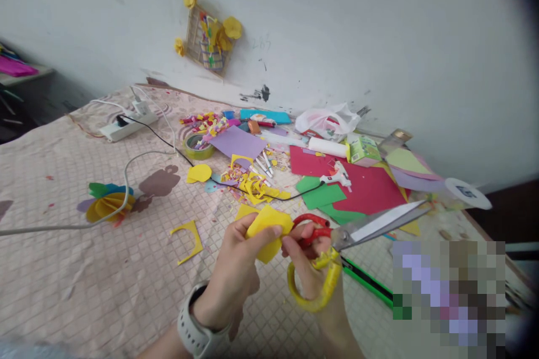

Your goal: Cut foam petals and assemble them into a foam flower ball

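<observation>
My left hand (238,261), with a watch on its wrist, pinches a piece of yellow paper (269,230) between thumb and fingers. My right hand (309,261) is threaded through the scissors (345,238), which have one red and one yellow handle. Their blades point right, nearly closed and away from the paper. The right fingertips reach the paper's right edge; whether they grip it I cannot tell. Another yellow piece (247,212) shows just behind the left hand. On the table to the left lies a yellow offcut (191,241) with a round cut-out.
A glue gun (337,175) lies on red paper (370,188), its black cord crossing the table to a power strip (128,126). Yellow scraps (256,186), a tape roll (197,146) and a green cutter (368,283) lie around. A colourful paper ornament (110,205) sits left, under a white cable.
</observation>
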Motion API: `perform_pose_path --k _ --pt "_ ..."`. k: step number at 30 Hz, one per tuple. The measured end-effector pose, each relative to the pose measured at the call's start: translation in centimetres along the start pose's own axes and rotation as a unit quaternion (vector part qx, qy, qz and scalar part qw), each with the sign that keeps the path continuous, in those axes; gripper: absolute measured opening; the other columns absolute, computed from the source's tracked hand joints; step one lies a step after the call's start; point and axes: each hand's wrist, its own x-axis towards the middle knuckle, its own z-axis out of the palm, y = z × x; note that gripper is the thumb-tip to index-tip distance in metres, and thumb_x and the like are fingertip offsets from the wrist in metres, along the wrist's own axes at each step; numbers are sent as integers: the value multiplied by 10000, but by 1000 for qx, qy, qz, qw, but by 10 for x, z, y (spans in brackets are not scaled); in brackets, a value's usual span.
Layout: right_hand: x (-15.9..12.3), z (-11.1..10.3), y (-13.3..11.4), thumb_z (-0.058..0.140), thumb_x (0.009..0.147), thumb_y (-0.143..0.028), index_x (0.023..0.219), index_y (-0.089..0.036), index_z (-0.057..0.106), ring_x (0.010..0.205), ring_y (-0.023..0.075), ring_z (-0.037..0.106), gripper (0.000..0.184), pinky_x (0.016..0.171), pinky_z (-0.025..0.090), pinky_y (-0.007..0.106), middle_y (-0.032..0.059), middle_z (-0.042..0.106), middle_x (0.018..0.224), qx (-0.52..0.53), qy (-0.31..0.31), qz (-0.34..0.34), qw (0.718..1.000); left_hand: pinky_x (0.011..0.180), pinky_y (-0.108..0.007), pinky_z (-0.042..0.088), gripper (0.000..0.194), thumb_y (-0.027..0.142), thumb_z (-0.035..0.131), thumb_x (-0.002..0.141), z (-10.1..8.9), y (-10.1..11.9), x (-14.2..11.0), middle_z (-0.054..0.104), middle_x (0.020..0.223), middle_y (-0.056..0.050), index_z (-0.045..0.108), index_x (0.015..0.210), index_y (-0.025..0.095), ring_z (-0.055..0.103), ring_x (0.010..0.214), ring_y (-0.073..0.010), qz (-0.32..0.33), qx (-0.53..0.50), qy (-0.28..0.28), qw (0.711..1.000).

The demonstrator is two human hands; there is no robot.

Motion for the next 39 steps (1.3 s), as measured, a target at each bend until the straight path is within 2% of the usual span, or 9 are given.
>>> perform_pose_path --k 5,12,17,21,23,26,32,39 --pt "-4 2 7 683 759 -271 779 -233 503 603 161 618 185 547 524 269 -4 629 724 -44 -26 -8 999 608 -195 468 125 210 793 646 -2 -4 3 684 678 -14 734 732 141 558 587 -97 2 -25 31 999" --pt "-9 5 12 687 741 -328 776 -241 488 609 175 619 220 544 531 291 16 619 751 -16 -13 44 999 554 -189 453 101 202 786 652 2 -3 4 642 597 11 722 697 139 546 534 -93 -4 -31 25 999" --pt "-10 6 11 679 743 -261 762 -229 545 656 196 643 139 606 562 309 29 645 749 -50 -39 4 998 601 -203 473 125 201 786 661 2 -4 5 697 680 -21 714 732 129 600 604 -119 -6 -39 34 999" --pt "-14 7 12 675 742 -248 786 -218 591 655 201 659 99 597 561 300 36 672 746 -46 -72 9 996 615 -207 477 137 202 793 665 -1 -4 5 700 704 -18 698 736 135 600 612 -115 -13 -58 41 997" --pt "-17 6 14 686 743 -260 803 -218 592 658 205 667 119 592 556 300 33 677 747 -30 -70 24 997 605 -202 467 136 209 792 672 -2 -4 6 693 689 -13 699 737 136 582 592 -105 -13 -53 35 998" --pt "-16 -1 15 697 753 -289 785 -232 532 641 190 661 178 576 532 289 19 677 752 -6 -34 40 999 597 -195 453 131 214 795 669 -2 -4 6 678 659 -5 713 729 132 566 583 -97 -10 -36 28 999" --pt "2 -15 1 697 738 -283 782 -256 470 595 169 620 233 513 470 283 -10 670 770 19 -5 25 1000 616 -190 450 142 233 806 656 -2 -4 1 689 682 -16 733 728 135 585 627 -105 -14 -9 4 1000" --pt "10 -17 -5 698 751 -237 781 -243 478 579 127 553 222 527 457 251 -45 558 704 48 -67 10 997 521 -185 409 179 258 821 633 -2 -3 -5 648 617 -3 727 723 134 544 540 -91 -34 42 -8 999"
